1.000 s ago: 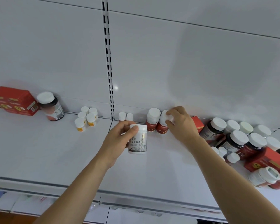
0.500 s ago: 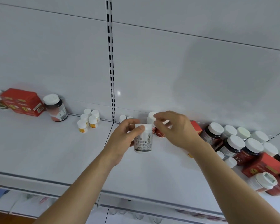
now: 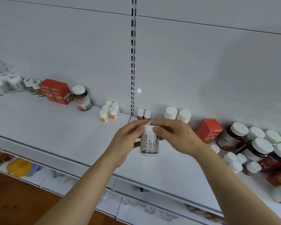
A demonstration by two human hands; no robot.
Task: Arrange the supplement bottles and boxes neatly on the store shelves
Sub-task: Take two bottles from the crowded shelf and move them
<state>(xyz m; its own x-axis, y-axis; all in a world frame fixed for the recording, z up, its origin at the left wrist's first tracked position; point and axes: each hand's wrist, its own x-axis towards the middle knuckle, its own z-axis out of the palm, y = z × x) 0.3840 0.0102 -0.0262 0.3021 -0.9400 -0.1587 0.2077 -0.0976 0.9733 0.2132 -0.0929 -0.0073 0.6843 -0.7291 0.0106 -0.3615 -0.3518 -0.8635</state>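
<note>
I hold a white supplement bottle (image 3: 149,143) with dark printed text upright above the white shelf (image 3: 55,132). My left hand (image 3: 126,142) wraps its left side and back. My right hand (image 3: 177,137) pinches its white cap and upper right side. Behind the hands, two white-capped red bottles (image 3: 177,115) stand against the back panel, with two tiny dark bottles (image 3: 143,114) to their left. The lower parts of those bottles are hidden by my fingers.
Several small yellow-labelled bottles (image 3: 109,111), a dark bottle (image 3: 82,99) and a red box (image 3: 56,91) stand further left. A red box (image 3: 208,130) and a crowded cluster of dark white-capped bottles (image 3: 258,148) fill the right. A slotted upright (image 3: 133,62) splits the back panel. A lower shelf (image 3: 19,168) shows below.
My right hand left the red bottle at the back and came onto the white bottle's cap. The left hand lifted the bottle slightly. The view shifted so everything sits further right.
</note>
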